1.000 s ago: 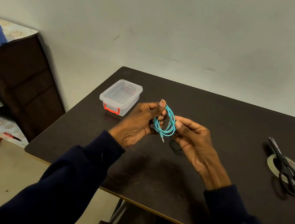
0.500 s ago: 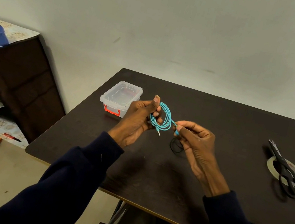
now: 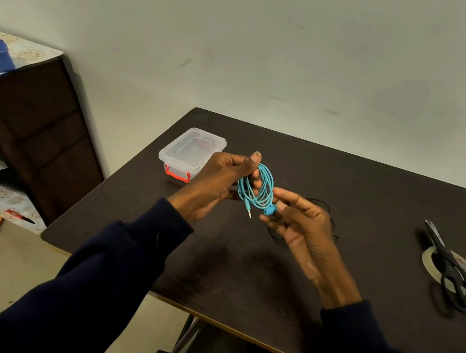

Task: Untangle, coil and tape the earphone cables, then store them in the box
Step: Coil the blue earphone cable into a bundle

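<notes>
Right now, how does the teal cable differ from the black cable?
The teal cable is held off the table by the left hand and right hand; the black cable lies on the table. The teal cable is gathered into a coil; the black cable sprawls loose, partly hidden behind the right hand. Both are thin cords.

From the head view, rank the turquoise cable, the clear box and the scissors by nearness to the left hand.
1. Turquoise cable: gripped in the left hand itself.
2. Clear box: on the table just left of that hand.
3. Scissors: far right of the table.
</notes>
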`<state>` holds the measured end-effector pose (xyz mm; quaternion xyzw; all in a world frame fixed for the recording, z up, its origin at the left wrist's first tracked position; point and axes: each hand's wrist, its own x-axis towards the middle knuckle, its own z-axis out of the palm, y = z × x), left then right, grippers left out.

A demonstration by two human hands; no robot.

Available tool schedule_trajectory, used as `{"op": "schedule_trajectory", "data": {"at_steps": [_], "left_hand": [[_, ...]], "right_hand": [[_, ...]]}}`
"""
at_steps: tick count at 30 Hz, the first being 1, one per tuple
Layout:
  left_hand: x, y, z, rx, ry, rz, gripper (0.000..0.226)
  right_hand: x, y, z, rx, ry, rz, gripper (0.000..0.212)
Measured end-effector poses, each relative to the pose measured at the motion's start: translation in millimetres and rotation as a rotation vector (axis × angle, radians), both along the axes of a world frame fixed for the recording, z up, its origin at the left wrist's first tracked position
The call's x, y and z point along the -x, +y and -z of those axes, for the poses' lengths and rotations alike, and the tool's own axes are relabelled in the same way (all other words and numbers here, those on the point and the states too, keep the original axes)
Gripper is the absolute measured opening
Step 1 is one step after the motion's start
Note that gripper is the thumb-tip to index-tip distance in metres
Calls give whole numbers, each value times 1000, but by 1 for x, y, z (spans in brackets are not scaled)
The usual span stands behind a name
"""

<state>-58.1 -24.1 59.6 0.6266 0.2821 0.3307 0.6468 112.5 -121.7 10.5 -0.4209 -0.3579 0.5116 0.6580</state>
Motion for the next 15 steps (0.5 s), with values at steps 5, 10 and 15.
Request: {"op": "schedule_trajectory", "data": {"at_steps": [5, 10, 15], "left_hand": [[0, 3, -17, -142, 119, 33, 38], [1, 9, -30, -256, 186, 43, 39], [3, 14, -40, -303, 204, 23, 39]], "right_hand": [[0, 9, 0, 63, 101, -87, 37], [1, 15, -4, 46, 119, -122, 43], [4, 20, -9, 46, 82, -99, 41]]}}
